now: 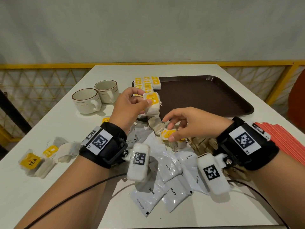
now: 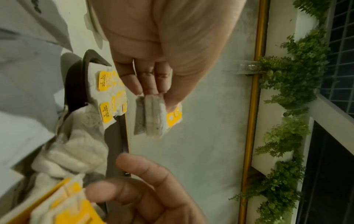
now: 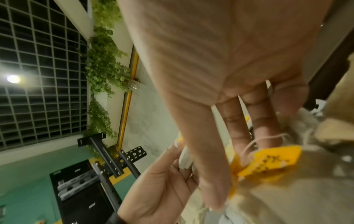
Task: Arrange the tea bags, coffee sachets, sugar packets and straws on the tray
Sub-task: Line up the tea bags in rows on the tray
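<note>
My left hand [image 1: 145,97] grips a small stack of tea bags [image 1: 152,103] with a yellow tag, raised over the near left corner of the brown tray [image 1: 206,96]. The left wrist view shows the stack [image 2: 151,115] pinched between thumb and fingers. My right hand [image 1: 173,131] pinches one tea bag [image 1: 167,134] by its yellow tag [image 3: 268,160], just above the heap in front of the tray. Several tea bags [image 1: 146,82] lie in rows at the tray's far left corner. White coffee sachets [image 1: 168,169], brown sugar packets [image 1: 203,144] and red straws [image 1: 283,138] lie on the table.
Two white cups [image 1: 87,100] stand left of the tray. More loose tea bags [image 1: 41,159] lie at the table's near left. Most of the tray's surface is bare. A yellow railing [image 1: 49,66] runs behind the table. Cables trail from both wrists.
</note>
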Demonstrator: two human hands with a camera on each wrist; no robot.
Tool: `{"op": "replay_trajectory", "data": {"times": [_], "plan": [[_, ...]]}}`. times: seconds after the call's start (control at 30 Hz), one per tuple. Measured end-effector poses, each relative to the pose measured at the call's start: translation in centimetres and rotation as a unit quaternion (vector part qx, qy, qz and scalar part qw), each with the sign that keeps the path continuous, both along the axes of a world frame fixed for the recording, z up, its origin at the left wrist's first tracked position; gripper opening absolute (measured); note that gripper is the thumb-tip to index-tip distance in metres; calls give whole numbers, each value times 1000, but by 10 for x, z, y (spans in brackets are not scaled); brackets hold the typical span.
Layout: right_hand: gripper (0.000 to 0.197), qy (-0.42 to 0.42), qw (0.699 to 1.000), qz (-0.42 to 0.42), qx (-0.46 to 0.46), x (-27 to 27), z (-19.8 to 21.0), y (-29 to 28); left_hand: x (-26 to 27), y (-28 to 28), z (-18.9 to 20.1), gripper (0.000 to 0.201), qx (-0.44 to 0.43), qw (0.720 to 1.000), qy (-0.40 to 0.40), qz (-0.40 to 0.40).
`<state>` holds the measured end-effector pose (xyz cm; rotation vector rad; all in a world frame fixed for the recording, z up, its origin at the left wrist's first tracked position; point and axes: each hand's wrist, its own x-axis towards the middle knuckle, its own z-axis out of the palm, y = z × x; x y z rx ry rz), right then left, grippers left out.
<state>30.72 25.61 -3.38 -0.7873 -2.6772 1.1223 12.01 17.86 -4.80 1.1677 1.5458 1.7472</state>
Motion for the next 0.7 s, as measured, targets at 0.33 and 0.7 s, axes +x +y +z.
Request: {"op": "replay_trajectory", "data": {"times": [0.33,0.7], "plan": [[45,-43,997,11,69,-10,2,-1,-1,0,0,18,-5,1000,7,2],[21,134,987,-12,-93,-4,17,1,-3,2,-3,14,-15,1000,0,-1]]}}
